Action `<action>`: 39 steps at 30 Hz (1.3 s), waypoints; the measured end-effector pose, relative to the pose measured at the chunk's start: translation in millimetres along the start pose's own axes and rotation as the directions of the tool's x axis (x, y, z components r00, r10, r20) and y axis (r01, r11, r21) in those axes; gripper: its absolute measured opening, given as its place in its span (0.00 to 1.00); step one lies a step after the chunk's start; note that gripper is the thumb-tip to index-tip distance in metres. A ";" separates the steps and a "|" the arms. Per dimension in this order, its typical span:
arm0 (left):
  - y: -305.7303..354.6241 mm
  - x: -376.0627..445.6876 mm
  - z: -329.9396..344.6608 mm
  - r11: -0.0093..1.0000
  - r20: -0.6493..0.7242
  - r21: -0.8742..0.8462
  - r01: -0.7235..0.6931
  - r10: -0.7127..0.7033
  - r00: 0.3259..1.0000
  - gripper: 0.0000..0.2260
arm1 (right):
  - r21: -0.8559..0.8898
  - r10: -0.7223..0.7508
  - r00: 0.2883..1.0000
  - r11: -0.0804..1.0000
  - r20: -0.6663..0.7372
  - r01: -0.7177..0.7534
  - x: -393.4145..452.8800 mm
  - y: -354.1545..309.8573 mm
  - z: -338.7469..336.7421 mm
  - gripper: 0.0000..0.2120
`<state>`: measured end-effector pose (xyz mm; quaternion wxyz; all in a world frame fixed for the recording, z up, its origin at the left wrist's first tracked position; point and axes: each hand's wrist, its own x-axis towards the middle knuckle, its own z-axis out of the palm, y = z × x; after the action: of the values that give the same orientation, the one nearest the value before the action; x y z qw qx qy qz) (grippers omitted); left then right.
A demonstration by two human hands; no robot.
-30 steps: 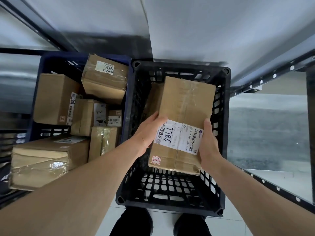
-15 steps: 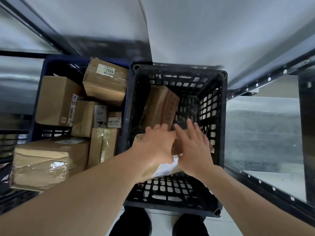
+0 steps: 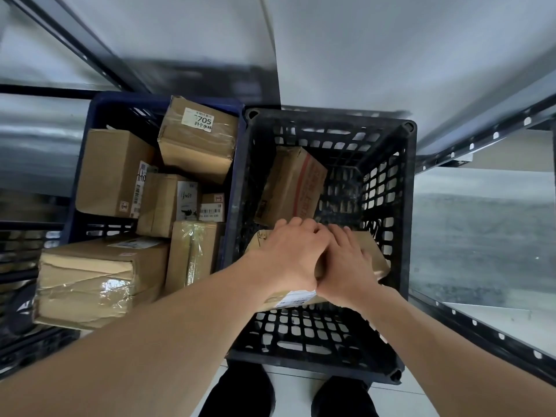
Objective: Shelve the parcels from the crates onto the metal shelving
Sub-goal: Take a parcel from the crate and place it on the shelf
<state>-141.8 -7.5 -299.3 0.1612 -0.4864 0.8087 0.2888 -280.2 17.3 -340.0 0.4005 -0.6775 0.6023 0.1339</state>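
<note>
A black crate (image 3: 410,206) stands in front of me. Inside it, a long cardboard parcel (image 3: 371,251) with a white label on its near side lies flat, mostly hidden under both hands. My left hand (image 3: 285,254) is on top of it, fingers curled over its far edge. My right hand (image 3: 346,266) lies on the parcel beside the left, fingers fairly straight. A second parcel with red print (image 3: 288,188) leans against the crate's far left side.
A blue crate (image 3: 99,106) on the left is packed with several cardboard parcels, one labelled 705 (image 3: 198,136). A big dented parcel (image 3: 96,278) sits at the lower left. Metal shelving with perforated rails (image 3: 487,329) runs along the right. My shoes are below the black crate.
The parcel was held up on end with its label facing me. It has been turned flat and lowered into the black crate, and both hands have shifted from its sides onto its top.
</note>
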 end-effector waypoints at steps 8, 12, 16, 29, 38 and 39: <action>-22.2 -8.9 -34.7 0.820 -0.139 -0.552 0.150 -0.268 0.953 0.27 | 0.002 -0.069 0.996 0.998 0.061 0.069 -8.1 -3.3 -25.4 0.44; -45.0 -14.6 -51.5 0.628 -0.157 -0.737 0.249 -0.517 0.841 0.21 | -0.115 -0.190 0.982 0.975 -0.005 0.188 -14.1 -7.1 -31.6 0.42; -58.6 -30.0 -45.5 0.487 0.056 -0.756 0.438 -0.619 0.783 0.23 | -0.050 -0.212 0.972 0.977 -0.100 0.208 -20.1 0.8 -48.5 0.45; -41.4 -26.3 -67.3 -0.246 0.372 -0.927 0.284 -0.499 0.782 0.25 | 0.911 0.267 0.964 0.394 0.014 -0.122 -9.8 2.8 -60.6 0.37; -6.7 -41.3 -96.3 -0.203 0.342 -0.939 0.277 -0.474 0.812 0.20 | 0.954 0.331 0.943 0.276 0.016 -0.113 -33.5 -25.0 -95.1 0.15; -3.0 -46.6 -103.6 -0.189 0.334 -0.942 0.277 -0.467 0.819 0.20 | 0.957 0.335 0.942 0.272 0.008 -0.105 -39.3 -31.3 -103.2 0.15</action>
<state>-114.9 -40.9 -194.1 -0.2136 -0.6796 0.1744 0.6798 -291.7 -28.8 -235.6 0.6369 -0.2306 0.6887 -0.2584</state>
